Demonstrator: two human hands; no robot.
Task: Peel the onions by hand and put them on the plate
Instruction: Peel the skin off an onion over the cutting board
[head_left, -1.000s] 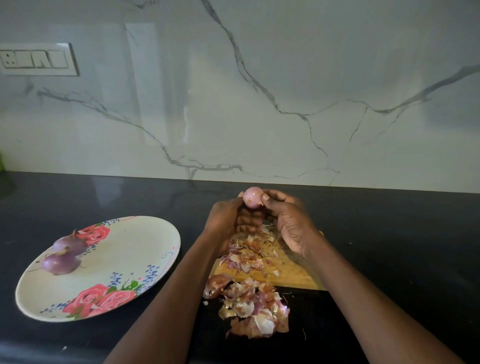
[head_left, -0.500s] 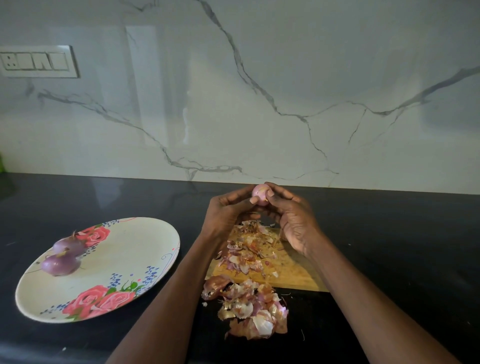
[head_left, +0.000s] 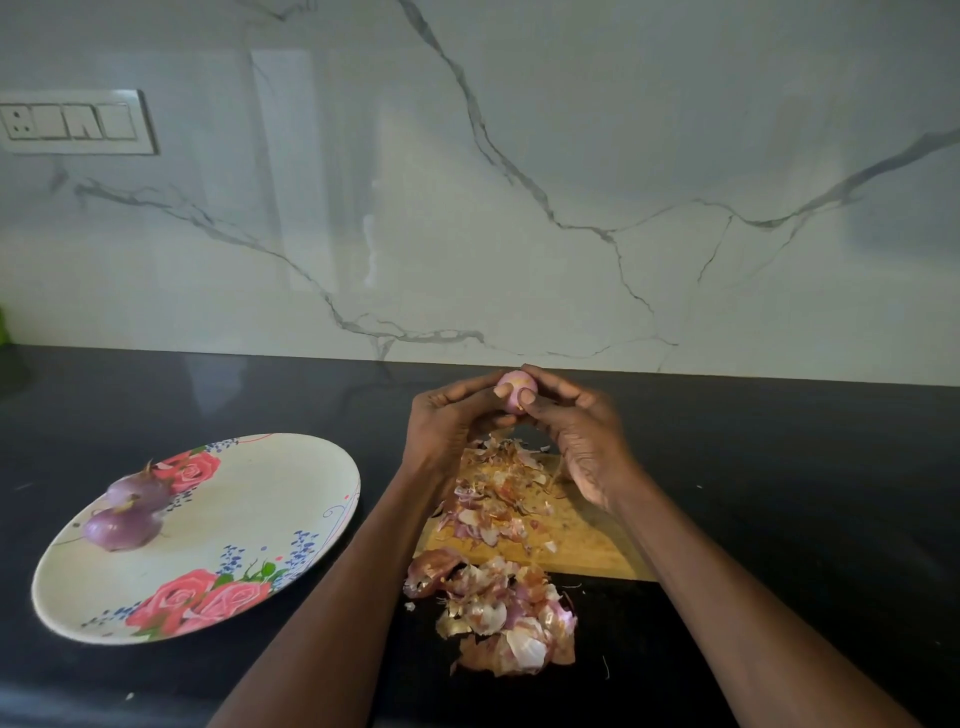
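Observation:
A small pink onion (head_left: 515, 387) is held up above the far end of the wooden cutting board (head_left: 582, 551). My left hand (head_left: 451, 422) grips it from the left and my right hand (head_left: 576, 431) pinches it from the right, both thumbs on its near face. Most of the onion is hidden by my fingers. Two peeled purple onions (head_left: 124, 525) lie side by side at the left of the white rose-patterned plate (head_left: 244, 499), which sits on the counter to my left.
Onion skins (head_left: 493, 499) cover the board and a second heap of skins (head_left: 498, 613) spills onto the black counter (head_left: 779, 493) in front of it. A marble wall with a switch panel (head_left: 72, 122) stands behind.
Both hands have lifted the onion slightly and shifted it to the right. My fingers have turned it between them. The plate and skins have not moved.

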